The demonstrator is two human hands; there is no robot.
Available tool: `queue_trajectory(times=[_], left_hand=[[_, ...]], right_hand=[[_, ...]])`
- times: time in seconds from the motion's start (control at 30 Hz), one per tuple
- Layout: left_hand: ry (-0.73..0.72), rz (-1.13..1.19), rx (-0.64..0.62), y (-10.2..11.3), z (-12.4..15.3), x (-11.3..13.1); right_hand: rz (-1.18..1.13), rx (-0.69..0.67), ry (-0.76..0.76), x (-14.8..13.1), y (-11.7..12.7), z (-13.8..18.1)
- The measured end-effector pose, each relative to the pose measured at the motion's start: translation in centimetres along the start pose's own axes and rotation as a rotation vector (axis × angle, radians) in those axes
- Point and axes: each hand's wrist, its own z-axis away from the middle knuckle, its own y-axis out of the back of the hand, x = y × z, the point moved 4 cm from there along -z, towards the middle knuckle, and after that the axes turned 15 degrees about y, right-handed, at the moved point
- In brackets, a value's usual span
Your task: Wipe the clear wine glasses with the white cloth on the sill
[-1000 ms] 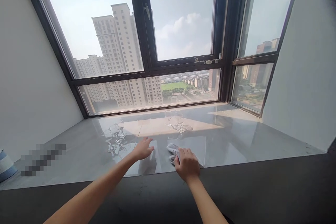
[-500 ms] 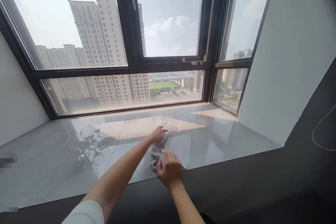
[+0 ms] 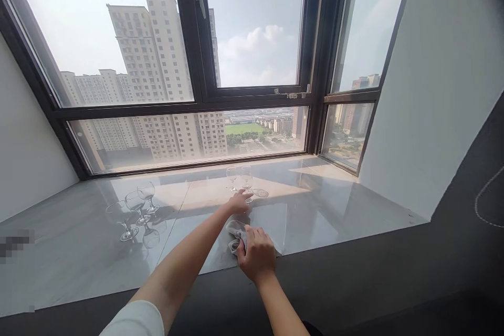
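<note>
Risk first. Toward the left end of the glossy grey stone window sill [image 3: 71, 252] stand three clear stemmed wine glasses [image 3: 136, 209], upright and close together; we judge that a sweep of the left forearm would topple them onto the hard surface. Further right, near the back edge by the window, stand two more clear stemmed glasses [image 3: 240, 178] with a third glass, apparently lying on its side [image 3: 260, 192], just beside them; glare makes its attitude uncertain. Our left hand [image 3: 239, 202] reaches there, fingers extended and relaxed, fingertips at or touching the foot of the nearer glass and gripping nothing. A nudge at the foot could tip the glass into its neighbour, and thin glass on stone would chip or break.

Our right hand [image 3: 256, 254] is closed over a crumpled pale grey cloth [image 3: 235, 231] near the sill's front edge. The cloth looks soft, bunched and dry, partly hidden under the fingers.
</note>
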Motion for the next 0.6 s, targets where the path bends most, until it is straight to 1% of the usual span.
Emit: queue_trajectory(times=[0.2, 0.37, 0.47, 0.6], left_hand=[[0.023, -0.008, -0.016, 0.5, 0.8, -0.3], [0.056, -0.030, 0.034, 0.6, 1.8, -1.1], [0.087, -0.039, 0.086, 0.8, 2.4, -2.9], [0.145, -0.041, 0.155, 1.4, 3.5, -7.1]], right_hand=[[-0.006, 0.011, 0.001, 0.0, 0.3, 0.0], [-0.008, 0.020, 0.000, -0.1, 0.4, -0.1], [-0.010, 0.022, -0.002, -0.1, 0.5, -0.1], [-0.010, 0.022, 0.005, -0.1, 0.5, -0.1]])
